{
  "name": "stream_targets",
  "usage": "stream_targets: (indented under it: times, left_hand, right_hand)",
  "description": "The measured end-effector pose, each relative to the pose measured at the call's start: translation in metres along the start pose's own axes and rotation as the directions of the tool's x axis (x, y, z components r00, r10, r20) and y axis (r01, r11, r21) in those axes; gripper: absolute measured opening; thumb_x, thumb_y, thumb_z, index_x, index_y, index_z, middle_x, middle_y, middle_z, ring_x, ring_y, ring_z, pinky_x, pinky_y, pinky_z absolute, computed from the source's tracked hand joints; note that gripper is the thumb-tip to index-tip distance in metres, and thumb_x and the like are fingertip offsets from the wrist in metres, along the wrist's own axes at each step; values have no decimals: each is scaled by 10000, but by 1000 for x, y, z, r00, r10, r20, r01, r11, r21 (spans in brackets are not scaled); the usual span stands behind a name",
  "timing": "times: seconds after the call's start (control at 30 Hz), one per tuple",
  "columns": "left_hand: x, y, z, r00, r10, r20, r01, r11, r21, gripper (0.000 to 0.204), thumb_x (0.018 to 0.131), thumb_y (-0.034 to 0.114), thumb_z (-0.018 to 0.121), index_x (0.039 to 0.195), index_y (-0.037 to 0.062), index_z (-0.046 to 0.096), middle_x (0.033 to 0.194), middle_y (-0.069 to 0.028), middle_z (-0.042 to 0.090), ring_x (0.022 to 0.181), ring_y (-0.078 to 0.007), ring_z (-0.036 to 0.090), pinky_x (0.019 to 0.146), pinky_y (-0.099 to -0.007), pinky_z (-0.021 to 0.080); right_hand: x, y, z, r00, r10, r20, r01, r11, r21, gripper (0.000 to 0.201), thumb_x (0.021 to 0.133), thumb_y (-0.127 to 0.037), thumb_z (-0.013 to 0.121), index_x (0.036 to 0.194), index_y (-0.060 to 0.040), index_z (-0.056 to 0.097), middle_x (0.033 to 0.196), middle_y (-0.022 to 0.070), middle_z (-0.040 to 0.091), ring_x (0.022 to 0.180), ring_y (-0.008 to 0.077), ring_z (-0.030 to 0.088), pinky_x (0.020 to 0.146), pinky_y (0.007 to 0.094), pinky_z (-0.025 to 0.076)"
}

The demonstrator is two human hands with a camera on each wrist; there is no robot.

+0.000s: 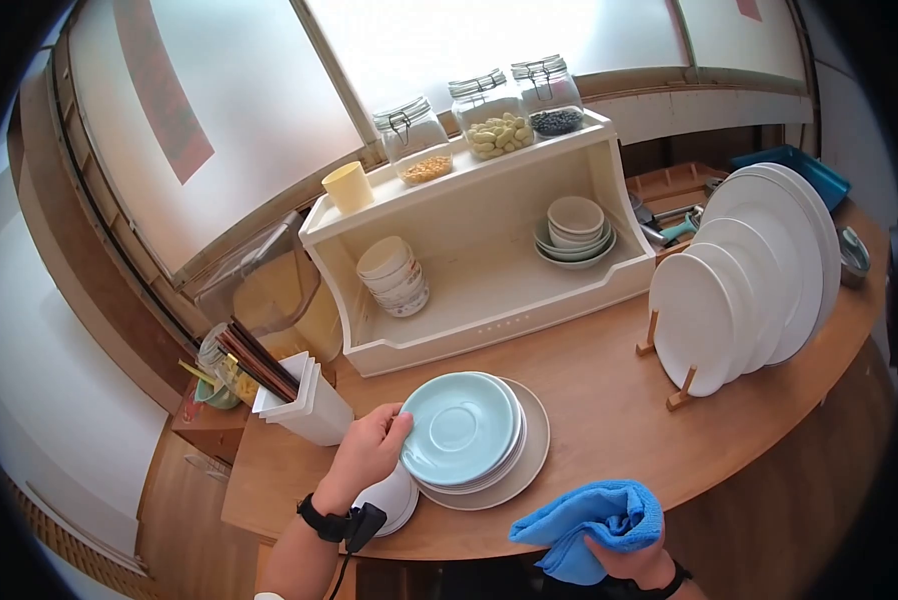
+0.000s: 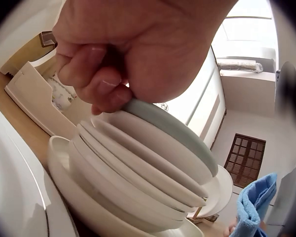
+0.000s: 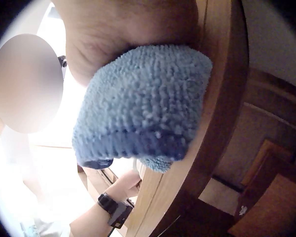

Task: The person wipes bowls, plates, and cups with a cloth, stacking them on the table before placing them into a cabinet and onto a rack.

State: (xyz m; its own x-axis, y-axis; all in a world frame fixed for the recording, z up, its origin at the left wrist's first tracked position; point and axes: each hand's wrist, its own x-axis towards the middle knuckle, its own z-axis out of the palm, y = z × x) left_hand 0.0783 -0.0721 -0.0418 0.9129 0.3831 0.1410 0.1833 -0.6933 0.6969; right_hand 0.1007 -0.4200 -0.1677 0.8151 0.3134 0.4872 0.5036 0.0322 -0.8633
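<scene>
Pinches pale blue plate (image 1: 459, 430) in curled left fingers (image 2: 106, 88), bunches blue cloth (image 1: 604, 500) in right hand (image 1: 639, 565) — could, through gripping one rim alone, drop plate onto stack (image 2: 138, 163).

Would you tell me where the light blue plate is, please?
In the head view, the light blue plate is below centre, atop the white plates in front of the cream shelf, its left edge in the grip of the left hand.
</scene>
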Motion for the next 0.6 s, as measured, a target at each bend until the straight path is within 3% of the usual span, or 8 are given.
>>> stream_targets:
  times: [0.13, 0.33, 0.37, 0.4, 0.47, 0.53, 0.57, 0.6]
  left_hand:
    - [-1, 2, -1, 998, 43, -39, -43, 999, -9, 314, 971, 226, 512, 1094, -45, 611, 822, -96, 668, 759, -120, 608, 688, -270, 483]
    - [-25, 21, -6, 980, 85, -181, -141, 934, -329, 253, 986, 166, 484, 1093, -49, 562, 801, -52, 631, 701, -80, 557, 641, -246, 466]
    - [-33, 26, -6, 965, 141, -220, -206, 930, -303, 251, 984, 163, 488, 1099, -48, 560, 796, -48, 631, 696, -69, 552, 632, -240, 463]
    - [-42, 32, -7, 946, 197, -259, -267, 924, -274, 250, 982, 161, 493, 1106, -46, 559, 790, -44, 631, 692, -59, 547, 622, -233, 461]
    - [-64, 51, -8, 940, 226, -257, -277, 943, -183, 234, 972, 150, 503, 1097, -36, 567, 774, -60, 634, 658, -86, 561, 605, -242, 464]
    - [-84, 66, -5, 882, 443, -164, -453, 891, -33, 217, 947, 117, 528, 1102, -29, 573, 734, -70, 632, 615, -141, 575, 590, -270, 474]
    - [-95, 69, -5, 900, 436, 10, -436, 900, -5, 248, 937, 92, 531, 1146, -37, 562, 817, -107, 648, 692, -187, 606, 654, -290, 488]
    - [-104, 69, -4, 892, 412, 183, -424, 906, 25, 287, 928, 67, 534, 1191, -46, 551, 900, -143, 663, 770, -232, 637, 717, -310, 502]
  right_hand:
    - [0, 4, 2, 998, -45, -40, 45, 999, 17, 474, 690, -72, 784, 1098, 41, 571, 1003, 137, 647, 903, 216, 633, 844, 343, 496]
    - [2, 6, 1, 981, -195, 18, 196, 975, -108, 501, 752, -145, 761, 1169, 24, 541, 1085, 134, 629, 983, 231, 613, 916, 365, 464]
    - [8, -6, 8, 989, -18, -146, 47, 980, 192, 517, 761, -169, 770, 1179, 18, 531, 1068, 121, 634, 977, 242, 624, 893, 377, 484]
    - [14, -16, 10, 950, 199, -243, -55, 868, 493, 533, 771, -194, 778, 1189, 12, 521, 1052, 108, 639, 970, 252, 636, 870, 390, 503]
    - [28, -28, 1, 938, 280, -203, -125, 821, 557, 519, 845, -176, 693, 1267, 7, 453, 1131, 98, 608, 1055, 249, 596, 940, 408, 465]
    - [40, -41, 1, 912, 408, -43, -143, 414, 899, 493, 874, -174, 654, 1282, 3, 443, 1178, 108, 588, 1085, 238, 576, 951, 400, 454]
    - [38, -31, 7, 988, 148, -44, -114, 893, 436, 457, 883, -114, 641, 1284, -1, 452, 1219, 102, 571, 1123, 216, 549, 973, 384, 435]
    - [30, -32, 10, 998, 4, 61, -37, 830, 556, 390, 885, -53, 629, 1251, -13, 499, 1215, 82, 581, 1139, 213, 538, 981, 368, 427]
